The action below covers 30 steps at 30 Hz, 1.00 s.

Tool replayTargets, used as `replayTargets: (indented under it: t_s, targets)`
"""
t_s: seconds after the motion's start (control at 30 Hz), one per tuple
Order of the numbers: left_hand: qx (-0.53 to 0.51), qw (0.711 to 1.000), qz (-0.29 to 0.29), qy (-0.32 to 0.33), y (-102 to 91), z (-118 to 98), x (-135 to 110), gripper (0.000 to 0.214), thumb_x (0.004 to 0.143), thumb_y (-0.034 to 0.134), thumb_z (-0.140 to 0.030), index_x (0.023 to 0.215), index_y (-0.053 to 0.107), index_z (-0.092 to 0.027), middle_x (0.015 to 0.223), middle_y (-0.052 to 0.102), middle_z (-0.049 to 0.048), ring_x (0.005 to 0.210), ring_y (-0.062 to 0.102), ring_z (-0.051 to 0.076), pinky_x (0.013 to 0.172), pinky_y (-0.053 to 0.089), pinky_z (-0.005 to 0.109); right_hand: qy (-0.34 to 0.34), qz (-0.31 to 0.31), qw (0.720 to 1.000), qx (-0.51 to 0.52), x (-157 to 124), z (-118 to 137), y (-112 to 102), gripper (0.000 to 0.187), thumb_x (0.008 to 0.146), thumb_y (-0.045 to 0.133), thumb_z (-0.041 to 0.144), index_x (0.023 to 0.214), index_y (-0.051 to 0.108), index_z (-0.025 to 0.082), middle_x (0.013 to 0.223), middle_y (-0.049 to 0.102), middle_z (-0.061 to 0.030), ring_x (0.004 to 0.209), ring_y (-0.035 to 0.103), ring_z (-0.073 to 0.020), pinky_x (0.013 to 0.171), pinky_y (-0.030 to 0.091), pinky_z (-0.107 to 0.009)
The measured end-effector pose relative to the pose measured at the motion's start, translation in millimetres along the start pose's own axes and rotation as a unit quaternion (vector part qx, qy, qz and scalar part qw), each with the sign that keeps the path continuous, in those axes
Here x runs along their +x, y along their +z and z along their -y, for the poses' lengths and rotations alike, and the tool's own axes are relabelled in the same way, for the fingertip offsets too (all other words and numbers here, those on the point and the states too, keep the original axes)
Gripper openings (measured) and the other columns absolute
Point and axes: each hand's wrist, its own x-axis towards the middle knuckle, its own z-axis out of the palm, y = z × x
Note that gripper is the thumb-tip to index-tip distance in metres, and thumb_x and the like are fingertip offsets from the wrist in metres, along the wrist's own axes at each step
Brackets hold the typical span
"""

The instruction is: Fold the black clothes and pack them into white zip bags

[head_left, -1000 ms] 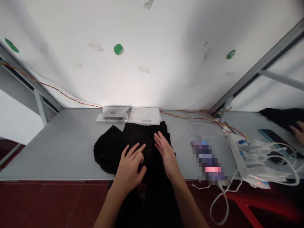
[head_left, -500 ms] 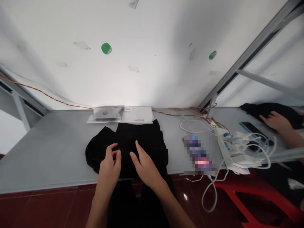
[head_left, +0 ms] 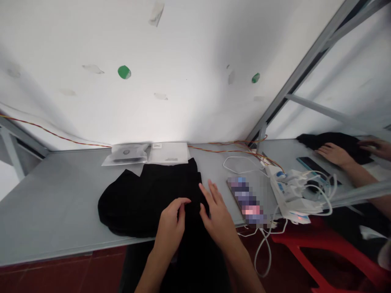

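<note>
A folded black garment [head_left: 137, 199] lies on the grey table, part of it hanging over the front edge toward my lap. My left hand [head_left: 171, 224] rests over its right part, thumb drawn up against the bent index finger in a pinch on the dark cloth. How much fabric is between those fingertips is hard to see. At the garment's right edge is my right hand [head_left: 218, 217], fingers stretched out and thumb apart, with its thumb near the cloth.
Behind the garment lie a frosted plastic pouch [head_left: 128, 154] and a flat white packet [head_left: 169, 152]. To the right are a blurred-out phone [head_left: 247, 201], a white power strip [head_left: 285, 195] with cables, and a red stool [head_left: 305, 240]. Beyond the frame, another person's hands [head_left: 334, 154] touch black cloth.
Both my hands have moved right across the garment to its right side. My left fingers have drawn together, and the view has shifted slightly. The other person's second hand has come into view.
</note>
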Motion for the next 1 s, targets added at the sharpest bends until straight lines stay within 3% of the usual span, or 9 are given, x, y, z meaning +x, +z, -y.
replayTargets:
  t_s: [0.1, 0.2, 0.4, 0.5, 0.57, 0.67, 0.77, 0.9, 1.0]
  targets:
    - [0.113, 0.991, -0.048, 0.054, -9.8, 24, -4, 0.034, 0.103, 0.040, -0.023, 0.119, 0.070, -0.024, 0.134, 0.069, 0.0094, 0.133, 0.060, 0.026, 0.115, 0.046, 0.051, -0.056, 0.081, 0.993, -0.057, -4, -9, 9, 0.070, 0.092, 0.040, 0.007, 0.157, 0.043, 0.034, 0.169, 0.031, -0.0037, 0.157, 0.025, -0.0303, 0.121, 0.034, -0.062]
    - [0.295, 0.951, -0.079, 0.059, -26.9, 47, -13, 0.037, 0.101, 0.049, -0.026, 0.133, 0.067, -0.026, 0.148, 0.060, 0.0113, 0.146, 0.047, 0.035, 0.119, 0.031, 0.068, -0.058, 0.092, 0.992, -0.069, -3, -9, 13, 0.068, 0.091, 0.041, 0.007, 0.153, 0.048, 0.032, 0.168, 0.034, -0.0047, 0.156, 0.029, -0.0311, 0.119, 0.037, -0.063]
    - [0.418, 0.906, -0.069, 0.029, -48.4, 54, -27, 0.048, 0.093, 0.066, -0.043, 0.141, 0.062, -0.040, 0.152, 0.056, 0.0122, 0.138, 0.051, 0.047, 0.099, 0.049, 0.065, -0.115, 0.076, 0.990, 0.038, 35, 10, -1, 0.044, 0.100, 0.045, 0.021, 0.138, 0.065, 0.029, 0.158, 0.050, -0.0066, 0.152, 0.038, -0.0272, 0.121, 0.037, -0.056]
    - [0.372, 0.927, -0.050, 0.007, -74.1, 41, 10, 0.036, 0.100, 0.055, -0.042, 0.131, 0.069, -0.031, 0.132, 0.071, 0.0124, 0.117, 0.066, 0.036, 0.093, 0.054, 0.052, -0.103, 0.102, 0.984, 0.099, 87, 11, -5, 0.037, 0.099, 0.050, 0.027, 0.131, 0.069, 0.026, 0.145, 0.064, -0.0081, 0.136, 0.057, -0.0242, 0.114, 0.045, -0.046]
    - [0.339, 0.939, -0.041, 0.037, -95.6, 36, 57, 0.036, 0.103, 0.048, -0.036, 0.130, 0.069, -0.024, 0.126, 0.073, 0.0121, 0.112, 0.068, 0.029, 0.098, 0.052, 0.045, -0.018, 0.071, 0.992, 0.102, 130, 3, -2, 0.033, 0.096, 0.052, 0.025, 0.123, 0.072, 0.023, 0.127, 0.073, -0.0081, 0.116, 0.068, -0.0222, 0.105, 0.050, -0.040]
    - [0.367, 0.925, 0.049, 0.090, -114.3, 41, 137, 0.030, 0.100, 0.051, -0.026, 0.117, 0.075, -0.021, 0.124, 0.073, 0.0118, 0.116, 0.064, 0.028, 0.104, 0.046, 0.042, 0.054, 0.046, 0.994, 0.087, 189, -14, 12, 0.031, 0.093, 0.056, 0.025, 0.119, 0.071, 0.015, 0.102, 0.076, -0.0105, 0.089, 0.070, -0.0215, 0.090, 0.052, -0.038]
    - [0.378, 0.915, 0.107, 0.089, -110.4, 58, 192, 0.013, 0.089, 0.068, -0.023, 0.092, 0.080, -0.020, 0.105, 0.078, 0.0092, 0.099, 0.068, 0.025, 0.094, 0.049, 0.038, 0.082, 0.057, 0.990, 0.100, 224, -25, 28, 0.024, 0.084, 0.069, 0.025, 0.105, 0.074, 0.014, 0.077, 0.072, -0.0037, 0.070, 0.064, -0.0171, 0.077, 0.050, -0.031]
    - [0.397, 0.905, 0.124, 0.092, -100.4, 62, 206, 0.018, 0.093, 0.061, -0.023, 0.088, 0.078, -0.018, 0.091, 0.076, 0.0094, 0.084, 0.068, 0.024, 0.081, 0.049, 0.035, 0.084, 0.055, 0.983, 0.156, 236, -25, 28, 0.029, 0.075, 0.073, 0.022, 0.104, 0.073, 0.015, 0.069, 0.066, 0.0018, 0.065, 0.060, -0.0139, 0.069, 0.047, -0.026]
    - [0.403, 0.900, 0.114, 0.120, -106.3, 33, 181, 0.028, 0.102, 0.049, -0.029, 0.100, 0.074, -0.018, 0.101, 0.074, 0.0109, 0.094, 0.067, 0.026, 0.079, 0.048, 0.036, 0.068, 0.040, 0.974, 0.210, 225, -16, 10, 0.037, 0.083, 0.066, 0.031, 0.117, 0.069, 0.019, 0.082, 0.070, -0.0004, 0.072, 0.062, -0.0147, 0.067, 0.048, -0.026]
